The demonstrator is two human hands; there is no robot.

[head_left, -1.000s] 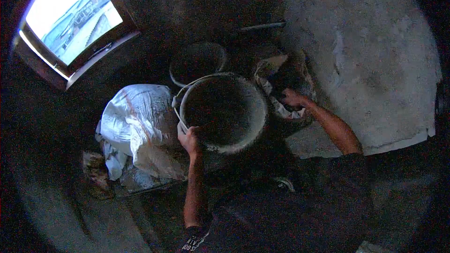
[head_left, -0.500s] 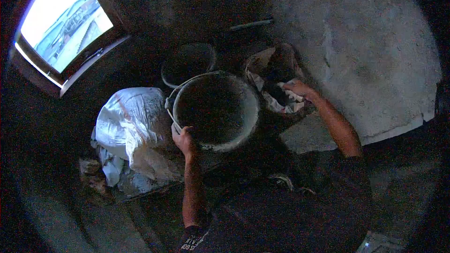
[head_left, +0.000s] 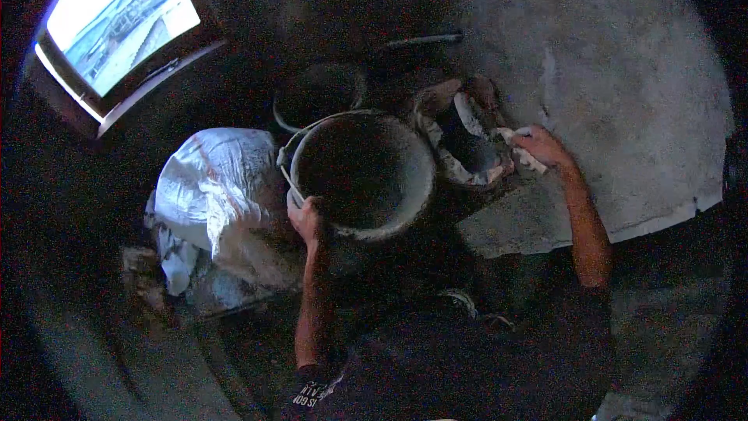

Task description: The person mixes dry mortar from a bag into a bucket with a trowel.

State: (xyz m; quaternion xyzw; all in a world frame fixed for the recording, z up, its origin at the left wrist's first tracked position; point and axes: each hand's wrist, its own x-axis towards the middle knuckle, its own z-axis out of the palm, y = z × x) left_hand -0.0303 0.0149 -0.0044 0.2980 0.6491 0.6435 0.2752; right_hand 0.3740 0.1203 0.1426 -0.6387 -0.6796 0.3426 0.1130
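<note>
My left hand [head_left: 305, 218] is closed on the near left rim of a large round bucket [head_left: 415, 179], beside its wire handle [head_left: 290, 175]. The inside of the bucket is mostly dark. To the right, my right hand [head_left: 545, 146] grips the crumpled upper edge of an open paper sack [head_left: 438, 96]. The sack's mouth gapes wide, and what lies deep in it is too dark to make out. My fingertips on the sack are partly hidden.
A full white sack [head_left: 214, 179] stands left of the bucket. Behind the bucket is another round container [head_left: 276, 105], seen dimly. A pale wall or slab [head_left: 623, 109] rises on the right. A bright window [head_left: 125, 23] opens at upper left.
My right hand has moved right and slightly up, drawing the sack's edge outward so its mouth is wider. My left hand stays at the bucket's rim. The whole view has shifted slightly.
</note>
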